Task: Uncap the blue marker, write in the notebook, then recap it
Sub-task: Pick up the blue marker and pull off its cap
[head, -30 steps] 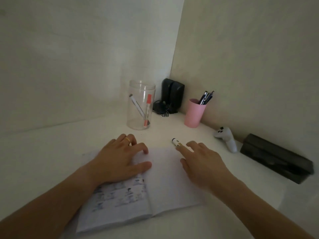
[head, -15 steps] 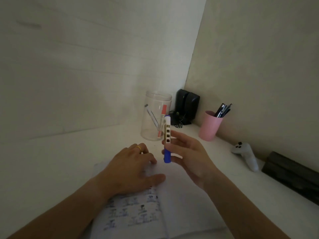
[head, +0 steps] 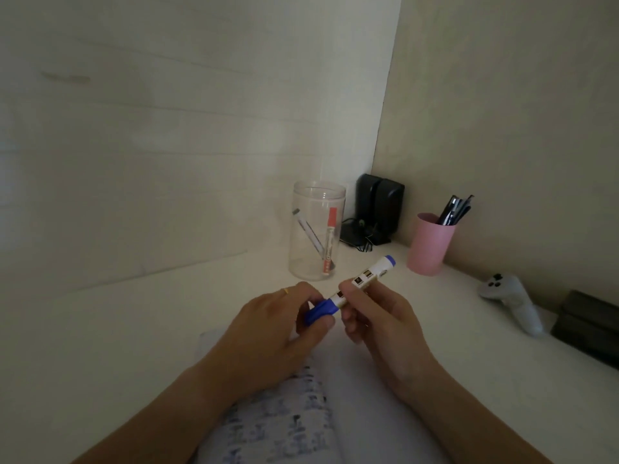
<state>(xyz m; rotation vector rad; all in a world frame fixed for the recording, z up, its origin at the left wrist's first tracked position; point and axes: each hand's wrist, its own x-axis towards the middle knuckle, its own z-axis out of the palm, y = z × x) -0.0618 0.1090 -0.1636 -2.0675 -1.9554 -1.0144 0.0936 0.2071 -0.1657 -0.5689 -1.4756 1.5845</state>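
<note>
The blue marker (head: 363, 278) has a white barrel with a blue end and a blue cap (head: 321, 312). It is held tilted above the open notebook (head: 281, 426), blue end up to the right. My right hand (head: 378, 324) grips the barrel near its middle. My left hand (head: 274, 329) has its thumb and fingers closed on the blue cap, which sits on the marker. The notebook lies below both hands, its left page covered in blue writing, its right page blank.
A clear jar (head: 318, 234) with a red marker and another pen stands behind the hands. A pink cup (head: 430, 244) of pens, black speakers (head: 378, 209), a white controller (head: 512, 301) and a dark case (head: 589, 328) line the right wall.
My left hand has lifted off the notebook page and closed on the marker's blue cap. My right hand has turned the marker from upright to slanted.
</note>
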